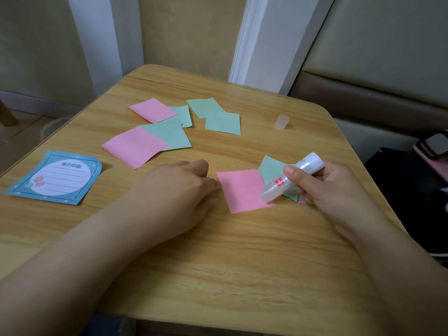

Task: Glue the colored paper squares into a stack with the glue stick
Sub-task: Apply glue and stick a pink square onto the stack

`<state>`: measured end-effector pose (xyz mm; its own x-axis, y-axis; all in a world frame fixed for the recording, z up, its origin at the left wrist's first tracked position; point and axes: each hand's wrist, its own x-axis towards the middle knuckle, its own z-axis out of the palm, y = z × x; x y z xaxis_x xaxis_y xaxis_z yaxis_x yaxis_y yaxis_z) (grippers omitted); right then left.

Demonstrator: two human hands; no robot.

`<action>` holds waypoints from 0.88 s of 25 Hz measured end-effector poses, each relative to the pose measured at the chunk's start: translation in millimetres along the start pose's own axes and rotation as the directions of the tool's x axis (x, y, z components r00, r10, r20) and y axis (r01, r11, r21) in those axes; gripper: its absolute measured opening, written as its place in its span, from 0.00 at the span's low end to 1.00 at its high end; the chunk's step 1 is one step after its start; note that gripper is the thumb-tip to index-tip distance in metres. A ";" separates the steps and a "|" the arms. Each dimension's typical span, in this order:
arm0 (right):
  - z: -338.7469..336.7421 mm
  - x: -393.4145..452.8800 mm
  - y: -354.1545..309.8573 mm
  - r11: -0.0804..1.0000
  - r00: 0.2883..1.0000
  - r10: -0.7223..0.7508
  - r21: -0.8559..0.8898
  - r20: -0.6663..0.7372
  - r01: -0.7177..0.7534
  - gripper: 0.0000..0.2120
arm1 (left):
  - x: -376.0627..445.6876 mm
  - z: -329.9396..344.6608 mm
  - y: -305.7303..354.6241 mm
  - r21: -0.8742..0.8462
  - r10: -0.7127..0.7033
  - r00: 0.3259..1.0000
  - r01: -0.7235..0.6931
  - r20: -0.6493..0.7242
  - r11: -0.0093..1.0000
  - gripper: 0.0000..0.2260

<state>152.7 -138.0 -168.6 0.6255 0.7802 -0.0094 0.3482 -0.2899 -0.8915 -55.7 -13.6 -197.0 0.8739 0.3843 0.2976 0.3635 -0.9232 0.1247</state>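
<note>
The right hand [324, 187] grips the glue stick [292, 177], tip slanting down-left onto the pink square [242, 190] beside it (uncapped); the left hand [179, 187], loosely curled, pins that square's far edge.

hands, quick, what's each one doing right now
Left hand: holds nothing, fingertips on the pink square.
Right hand: closed on the glue stick.

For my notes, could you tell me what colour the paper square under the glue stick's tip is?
Pink paper square, clearest in the head view.
</note>
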 end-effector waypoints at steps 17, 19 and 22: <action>10.2 -16.5 -27.0 0.968 0.965 -0.052 0.224 -0.258 0.112 0.10 | 5.7 8.1 6.4 0.049 0.009 0.999 -0.007 -0.050 0.999 0.16; 2.6 -18.1 -28.9 0.957 0.944 -0.045 0.256 -0.326 0.134 0.12 | 5.3 7.2 5.0 0.056 0.016 0.999 -0.014 -0.037 0.998 0.15; 10.6 -21.9 -27.2 0.980 0.974 -0.081 0.163 -0.210 0.117 0.12 | 2.8 9.1 2.1 0.062 0.017 1.000 -0.016 -0.024 0.998 0.09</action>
<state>122.2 -141.3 -149.0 0.7278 0.6672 0.1585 0.3004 -0.1024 -0.9483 -49.6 -14.6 -204.4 0.8720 0.3682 0.3227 0.3690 -0.9274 0.0613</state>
